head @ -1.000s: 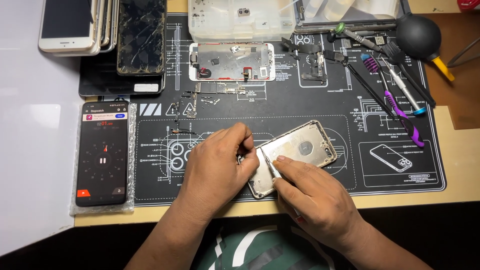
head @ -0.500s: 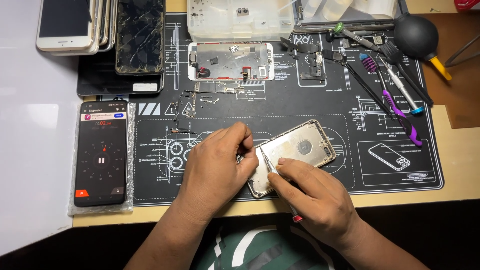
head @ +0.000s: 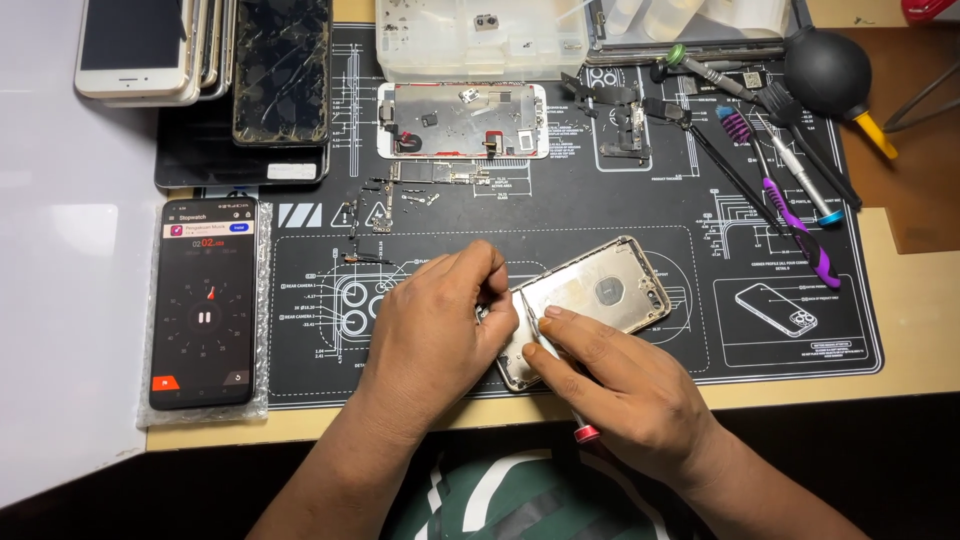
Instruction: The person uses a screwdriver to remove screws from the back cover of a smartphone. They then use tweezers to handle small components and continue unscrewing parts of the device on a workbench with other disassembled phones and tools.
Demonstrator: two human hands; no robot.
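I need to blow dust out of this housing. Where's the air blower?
In the head view, the black air blower lies at the mat's top right corner, just right of the screwdrivers, its yellow nozzle pointing right.

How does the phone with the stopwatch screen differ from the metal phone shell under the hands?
The stopwatch phone is whole, its screen lit; the metal phone shell is an empty housing showing bare silver inside. The stopwatch phone lies square at the mat's left edge, untouched; the shell lies angled on the mat, the left hand steadying it and the right hand working a thin tool. Both lie flat.
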